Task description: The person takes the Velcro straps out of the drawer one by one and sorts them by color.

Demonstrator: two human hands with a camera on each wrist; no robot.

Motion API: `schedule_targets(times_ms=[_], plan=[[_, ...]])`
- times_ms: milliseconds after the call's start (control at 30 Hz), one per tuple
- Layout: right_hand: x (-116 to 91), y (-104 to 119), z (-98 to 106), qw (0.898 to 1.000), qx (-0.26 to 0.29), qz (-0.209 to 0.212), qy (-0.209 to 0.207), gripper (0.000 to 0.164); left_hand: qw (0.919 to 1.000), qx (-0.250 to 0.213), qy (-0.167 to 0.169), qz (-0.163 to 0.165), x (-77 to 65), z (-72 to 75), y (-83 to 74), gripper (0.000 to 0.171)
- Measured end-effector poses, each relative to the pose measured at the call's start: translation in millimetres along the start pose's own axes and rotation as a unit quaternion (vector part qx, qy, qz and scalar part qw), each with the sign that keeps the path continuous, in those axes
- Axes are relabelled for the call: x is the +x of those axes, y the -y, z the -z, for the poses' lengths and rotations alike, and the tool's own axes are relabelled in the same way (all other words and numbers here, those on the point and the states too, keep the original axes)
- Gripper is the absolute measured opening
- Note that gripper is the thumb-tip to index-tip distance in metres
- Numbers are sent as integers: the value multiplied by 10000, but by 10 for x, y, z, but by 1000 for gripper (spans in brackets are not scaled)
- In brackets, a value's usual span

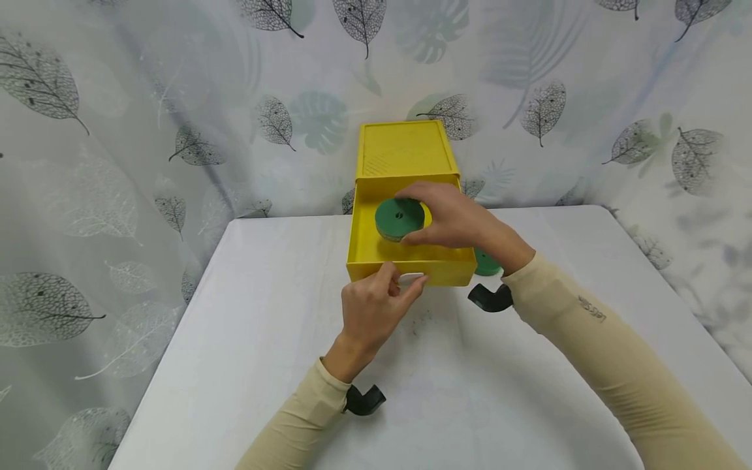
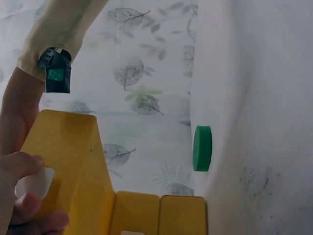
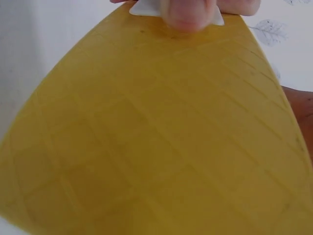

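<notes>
A yellow drawer (image 1: 367, 253) is pulled out toward me from a yellow cabinet (image 1: 405, 149). My left hand (image 1: 373, 313) pinches the small white handle (image 1: 410, 279) on its front; the left wrist view shows fingers around the same handle (image 2: 35, 185). Over the drawer's inside, my right hand (image 1: 449, 215) grips a thick green disc (image 1: 399, 217) by its edge, thumb on the near side and fingers on the far side. The disc has a small mark at its centre. The right wrist view shows the drawer's patterned underside (image 3: 166, 127), with the disc hidden.
A second green disc (image 1: 486, 262) lies on the white table (image 1: 264, 294) right of the drawer, partly behind my right forearm. More yellow drawer fronts (image 2: 183, 215) appear low in the left wrist view. A leaf-patterned curtain (image 1: 317, 78) hangs behind the cabinet and along both sides.
</notes>
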State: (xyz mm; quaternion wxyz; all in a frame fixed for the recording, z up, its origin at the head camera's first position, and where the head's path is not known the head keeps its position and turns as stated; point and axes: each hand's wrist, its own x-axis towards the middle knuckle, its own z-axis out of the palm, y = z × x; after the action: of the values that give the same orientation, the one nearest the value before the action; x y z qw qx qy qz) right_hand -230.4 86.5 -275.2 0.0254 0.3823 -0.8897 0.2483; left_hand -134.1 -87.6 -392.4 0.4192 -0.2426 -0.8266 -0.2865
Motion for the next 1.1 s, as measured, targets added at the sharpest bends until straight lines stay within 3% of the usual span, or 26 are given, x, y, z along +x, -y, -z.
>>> schedule_targets(times_ms=[367, 1100], plan=[[-77, -31, 110, 9998, -33, 86, -176, 70, 10000, 10, 1, 34, 11, 2, -25, 47], [-286, -84, 343, 9986, 157, -276, -424, 68, 10000, 53, -17, 35, 14, -8, -30, 50]])
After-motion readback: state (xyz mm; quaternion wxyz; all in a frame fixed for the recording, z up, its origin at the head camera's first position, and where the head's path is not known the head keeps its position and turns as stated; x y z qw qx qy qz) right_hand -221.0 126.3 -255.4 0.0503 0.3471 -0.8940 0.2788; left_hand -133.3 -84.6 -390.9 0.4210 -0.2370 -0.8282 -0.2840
